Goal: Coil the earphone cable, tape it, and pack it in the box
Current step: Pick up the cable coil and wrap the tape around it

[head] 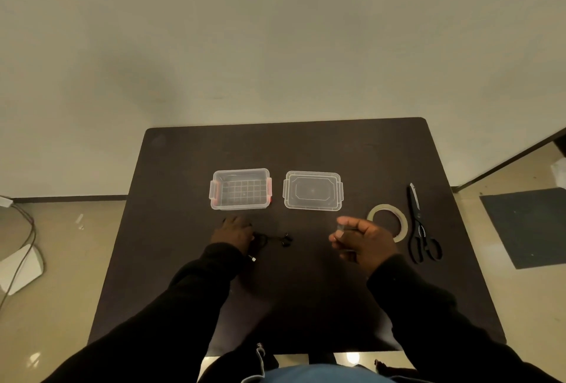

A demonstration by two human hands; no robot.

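Black earphone cable (269, 238) pinned under left hand (234, 234); right hand (364, 243) pinching tape piece (340, 229).

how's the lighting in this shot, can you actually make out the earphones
Head view: dim, yellowish light; the black earphones nearly vanish against the dark table, only the buds show beside the left hand; wide-angle bending at the edges; small glare spots on the floor.

Head view, steeply down over table (306, 150)
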